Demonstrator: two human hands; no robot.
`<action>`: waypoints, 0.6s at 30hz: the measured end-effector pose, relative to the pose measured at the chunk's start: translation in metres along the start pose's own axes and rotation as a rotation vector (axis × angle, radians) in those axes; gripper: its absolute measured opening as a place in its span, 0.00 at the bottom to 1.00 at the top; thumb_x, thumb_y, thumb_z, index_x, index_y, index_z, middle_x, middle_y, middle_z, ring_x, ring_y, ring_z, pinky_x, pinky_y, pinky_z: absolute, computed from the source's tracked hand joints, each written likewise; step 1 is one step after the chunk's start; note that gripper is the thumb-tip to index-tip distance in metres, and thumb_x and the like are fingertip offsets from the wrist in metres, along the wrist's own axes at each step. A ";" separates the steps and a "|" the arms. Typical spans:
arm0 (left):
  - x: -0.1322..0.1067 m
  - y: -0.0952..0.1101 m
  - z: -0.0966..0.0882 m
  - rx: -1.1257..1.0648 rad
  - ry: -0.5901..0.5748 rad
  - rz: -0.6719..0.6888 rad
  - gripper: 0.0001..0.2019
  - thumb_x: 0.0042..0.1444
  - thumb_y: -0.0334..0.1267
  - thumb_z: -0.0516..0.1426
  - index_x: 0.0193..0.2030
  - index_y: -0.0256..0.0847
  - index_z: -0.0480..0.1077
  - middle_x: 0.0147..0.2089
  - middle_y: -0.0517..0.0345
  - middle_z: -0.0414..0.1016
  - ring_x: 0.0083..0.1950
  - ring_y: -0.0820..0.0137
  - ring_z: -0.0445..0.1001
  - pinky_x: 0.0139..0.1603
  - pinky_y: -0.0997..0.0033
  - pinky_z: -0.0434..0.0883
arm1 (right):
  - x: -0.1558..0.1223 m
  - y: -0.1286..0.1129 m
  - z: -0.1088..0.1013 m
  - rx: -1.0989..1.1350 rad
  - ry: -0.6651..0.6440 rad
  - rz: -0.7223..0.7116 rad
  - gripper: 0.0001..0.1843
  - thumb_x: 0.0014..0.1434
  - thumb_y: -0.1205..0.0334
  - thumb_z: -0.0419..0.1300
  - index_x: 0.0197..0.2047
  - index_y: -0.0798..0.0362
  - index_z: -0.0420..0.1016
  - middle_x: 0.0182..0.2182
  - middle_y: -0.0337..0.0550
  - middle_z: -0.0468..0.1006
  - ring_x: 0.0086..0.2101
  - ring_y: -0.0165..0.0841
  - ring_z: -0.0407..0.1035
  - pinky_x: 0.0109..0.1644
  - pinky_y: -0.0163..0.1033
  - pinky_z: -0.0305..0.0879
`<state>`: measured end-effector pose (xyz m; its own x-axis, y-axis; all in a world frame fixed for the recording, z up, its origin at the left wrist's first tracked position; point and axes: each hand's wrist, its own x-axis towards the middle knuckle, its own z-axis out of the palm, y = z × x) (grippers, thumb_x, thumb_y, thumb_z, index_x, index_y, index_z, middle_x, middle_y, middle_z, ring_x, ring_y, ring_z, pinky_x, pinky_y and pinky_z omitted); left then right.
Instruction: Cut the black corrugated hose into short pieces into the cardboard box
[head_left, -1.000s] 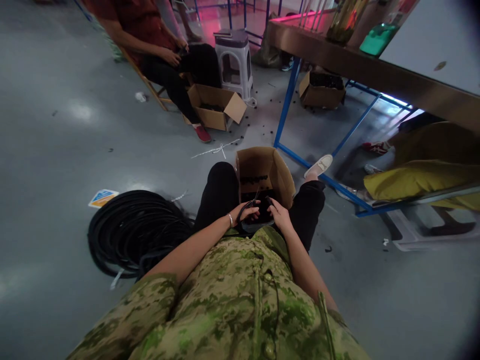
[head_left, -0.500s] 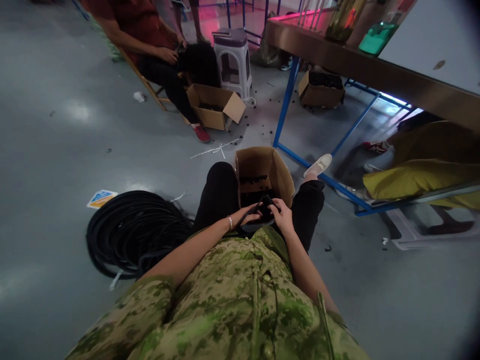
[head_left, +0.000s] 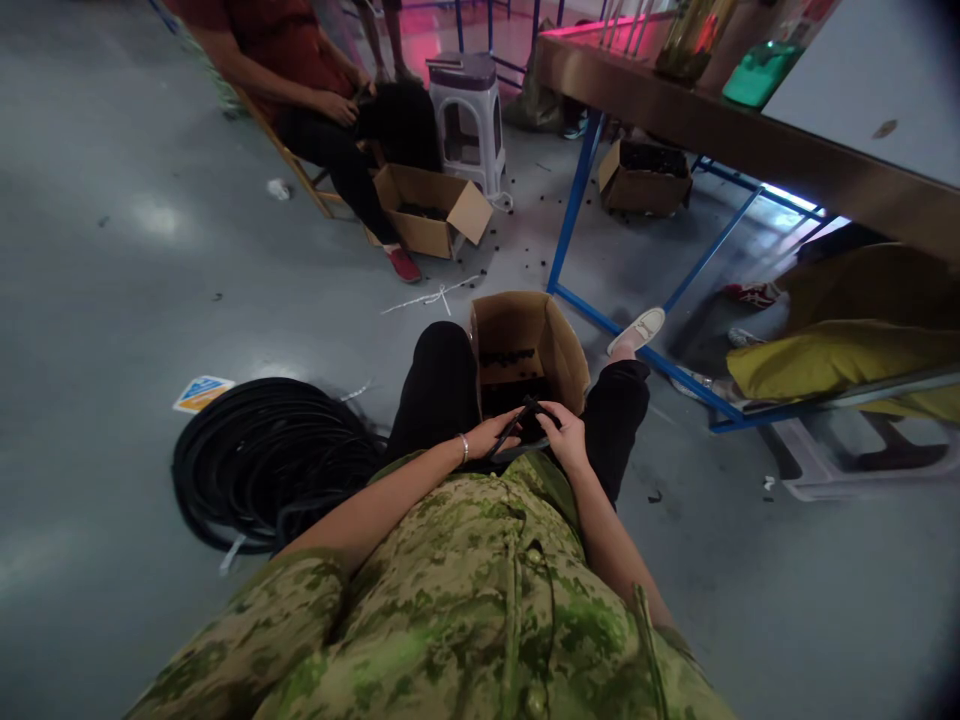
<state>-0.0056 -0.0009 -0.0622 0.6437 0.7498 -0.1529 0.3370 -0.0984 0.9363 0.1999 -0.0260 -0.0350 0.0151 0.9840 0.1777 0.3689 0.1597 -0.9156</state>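
Left hand (head_left: pixel 495 436) curls around a thin, flexible black strip (head_left: pixel 529 404), while the right hand (head_left: pixel 564 436) pinches near its upper end with fingertips close together, seemingly to steady a short stretch between them. The strip is over the near side of an open-topped brown cardboard box (head_left: pixel 510 325), set between two black-trousered legs (head_left: pixel 436 385), presumably for easy reach. A large round coil of black tubing (head_left: pixel 259 465) lies alongside, likely placed to be handy.

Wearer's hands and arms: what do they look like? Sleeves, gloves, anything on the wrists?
Left hand and right hand ungloved. Thin, pale, shiny bracelet on the left wrist; none visible on the right. Green-and-tan camouflage sleeves, forearms bare.
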 end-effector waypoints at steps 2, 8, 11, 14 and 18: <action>0.000 0.001 0.000 0.006 0.016 -0.004 0.37 0.55 0.37 0.59 0.71 0.45 0.53 0.48 0.56 0.73 0.47 0.68 0.73 0.54 0.65 0.69 | 0.000 0.001 0.000 -0.021 0.007 0.000 0.13 0.60 0.55 0.57 0.44 0.50 0.78 0.42 0.45 0.81 0.43 0.39 0.75 0.52 0.43 0.69; 0.001 0.000 0.002 -0.031 0.062 -0.022 0.36 0.54 0.35 0.59 0.70 0.45 0.54 0.46 0.57 0.73 0.46 0.69 0.72 0.54 0.65 0.69 | -0.002 -0.001 -0.002 -0.096 0.006 0.010 0.13 0.60 0.55 0.57 0.44 0.51 0.77 0.39 0.45 0.81 0.40 0.39 0.74 0.49 0.43 0.69; 0.000 0.002 0.002 -0.015 0.058 -0.018 0.37 0.53 0.35 0.59 0.70 0.48 0.55 0.46 0.59 0.73 0.47 0.69 0.72 0.54 0.65 0.68 | -0.002 -0.003 -0.003 -0.119 0.017 0.006 0.13 0.60 0.55 0.57 0.43 0.51 0.77 0.39 0.44 0.81 0.40 0.39 0.74 0.48 0.43 0.69; -0.001 0.006 0.001 0.020 0.044 -0.025 0.37 0.53 0.35 0.59 0.70 0.48 0.54 0.47 0.57 0.74 0.47 0.67 0.72 0.53 0.65 0.69 | -0.003 -0.006 -0.003 -0.139 0.030 -0.004 0.12 0.60 0.56 0.56 0.43 0.51 0.76 0.39 0.45 0.80 0.40 0.39 0.74 0.48 0.43 0.69; -0.001 0.008 0.001 0.032 0.048 -0.037 0.38 0.52 0.36 0.59 0.70 0.45 0.54 0.47 0.55 0.74 0.48 0.66 0.73 0.53 0.64 0.69 | -0.004 -0.006 -0.001 -0.174 0.013 -0.040 0.11 0.59 0.57 0.56 0.42 0.50 0.76 0.39 0.46 0.80 0.41 0.40 0.73 0.50 0.44 0.68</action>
<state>-0.0029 -0.0029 -0.0552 0.5971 0.7837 -0.1710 0.3824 -0.0906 0.9196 0.1983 -0.0306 -0.0304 0.0085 0.9758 0.2185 0.5244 0.1817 -0.8318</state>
